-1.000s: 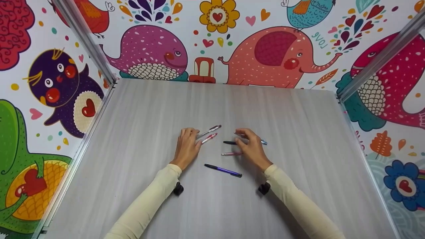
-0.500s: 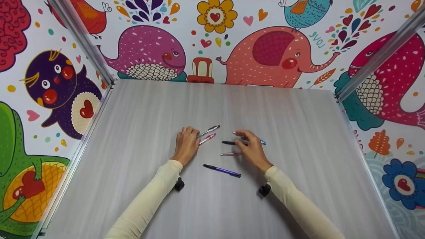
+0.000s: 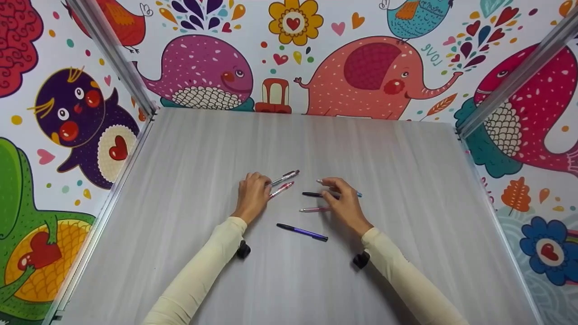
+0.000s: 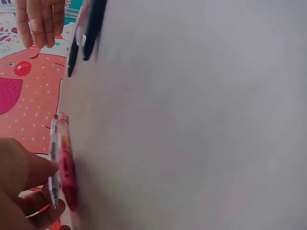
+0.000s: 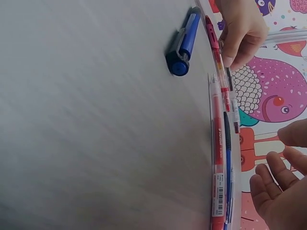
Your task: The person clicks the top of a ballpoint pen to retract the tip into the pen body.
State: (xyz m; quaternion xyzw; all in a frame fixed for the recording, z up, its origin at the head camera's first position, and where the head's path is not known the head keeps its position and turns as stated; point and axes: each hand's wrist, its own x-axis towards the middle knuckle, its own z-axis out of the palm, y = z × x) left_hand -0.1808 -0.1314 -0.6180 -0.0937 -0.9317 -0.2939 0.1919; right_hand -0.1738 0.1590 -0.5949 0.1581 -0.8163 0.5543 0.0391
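My left hand (image 3: 253, 194) pinches a clear pen with a dark end (image 3: 285, 177) between thumb and fingers, which the left wrist view shows with the thumb (image 4: 41, 168) against the barrel. Right beside it lies a clear pen with red parts (image 3: 282, 189), its rear partly covered by the hand. My right hand (image 3: 345, 203) hovers with loosely bent fingers over three pens and grips none of them. These are a black-ended pen (image 3: 311, 194), a clear pen with red inside (image 5: 218, 139), and a pen with a light blue end (image 3: 359, 194); the hand hides parts of them.
A blue-purple pen with black ends (image 3: 302, 232) lies on the grey wood-grain table (image 3: 289, 280), nearer the body, between the forearms. Metal rails (image 3: 108, 180) edge the table sides. Printed cartoon walls (image 3: 375, 81) stand behind and beside it.
The left hand has shifted slightly, and more of the red pen's barrel shows beside it. The right hand has drawn back a little. The pens lie nearly as before; the head view has moved slightly.
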